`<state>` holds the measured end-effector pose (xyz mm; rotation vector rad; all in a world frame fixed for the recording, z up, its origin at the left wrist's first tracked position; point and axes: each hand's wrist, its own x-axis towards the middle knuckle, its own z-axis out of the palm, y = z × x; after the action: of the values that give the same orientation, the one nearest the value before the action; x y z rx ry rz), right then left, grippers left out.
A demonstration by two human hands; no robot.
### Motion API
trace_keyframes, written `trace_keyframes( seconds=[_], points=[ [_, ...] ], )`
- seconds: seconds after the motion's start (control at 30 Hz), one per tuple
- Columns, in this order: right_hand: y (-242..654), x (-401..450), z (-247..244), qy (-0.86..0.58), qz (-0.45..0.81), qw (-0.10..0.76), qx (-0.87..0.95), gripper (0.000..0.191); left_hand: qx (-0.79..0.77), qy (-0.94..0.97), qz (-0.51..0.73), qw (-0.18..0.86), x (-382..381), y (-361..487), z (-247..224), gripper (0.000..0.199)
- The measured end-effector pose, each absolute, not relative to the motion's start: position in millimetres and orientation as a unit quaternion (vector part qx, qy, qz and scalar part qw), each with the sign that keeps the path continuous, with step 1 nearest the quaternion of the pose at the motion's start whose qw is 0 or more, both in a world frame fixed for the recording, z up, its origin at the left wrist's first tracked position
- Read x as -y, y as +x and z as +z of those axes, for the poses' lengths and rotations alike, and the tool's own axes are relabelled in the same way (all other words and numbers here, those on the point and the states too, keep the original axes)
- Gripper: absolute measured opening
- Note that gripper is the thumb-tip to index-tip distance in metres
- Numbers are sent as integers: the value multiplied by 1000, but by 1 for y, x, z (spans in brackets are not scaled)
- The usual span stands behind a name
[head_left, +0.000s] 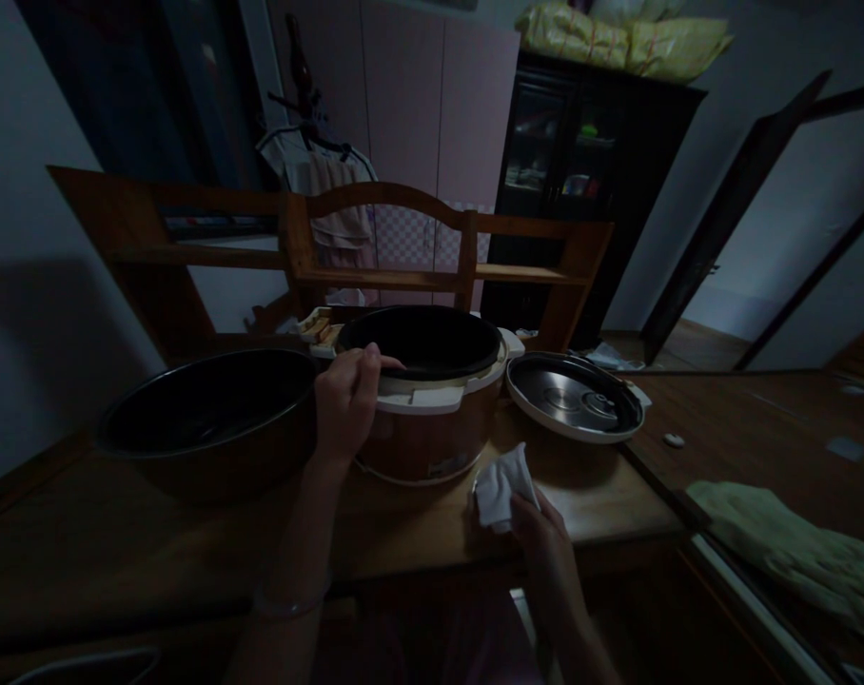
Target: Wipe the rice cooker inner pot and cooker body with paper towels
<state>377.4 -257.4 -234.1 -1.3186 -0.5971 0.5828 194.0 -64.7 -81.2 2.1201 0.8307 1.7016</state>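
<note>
A brown cooker with a pale rim and dark interior stands on the wooden table. My left hand is at the cooker's front-left rim, one finger pointing over the opening and the others curled; whether it grips anything is hidden. In my right hand is a folded white cloth, held above the table in front of the cooker. To the left sits a large dark pot. A round lid with a metal inner face lies to the cooker's right, inner side up.
Behind the cooker runs a wooden shelf rack along the table's back. A small white object lies on the brown surface at right. Pale green fabric is at the lower right. A dark cabinet stands farther back.
</note>
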Motion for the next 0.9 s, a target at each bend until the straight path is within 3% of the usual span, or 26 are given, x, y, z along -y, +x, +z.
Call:
trace_keyframes(
  seconds=[0.1, 0.2, 0.43, 0.9],
  points=[
    [392, 257, -229, -586, 287, 721, 232, 50, -290, 739, 589, 147, 64, 194, -81, 47],
    [400, 244, -213, -591, 205, 735, 262, 55, -290, 740, 590, 145, 64, 194, -82, 47],
    [380, 194, -174, -534, 132, 726, 412, 52, -285, 739, 593, 145, 63, 194, -82, 45],
    [350, 189, -209, -564, 154, 718, 377, 63, -286, 736, 595, 148, 62, 194, -83, 46]
  ],
)
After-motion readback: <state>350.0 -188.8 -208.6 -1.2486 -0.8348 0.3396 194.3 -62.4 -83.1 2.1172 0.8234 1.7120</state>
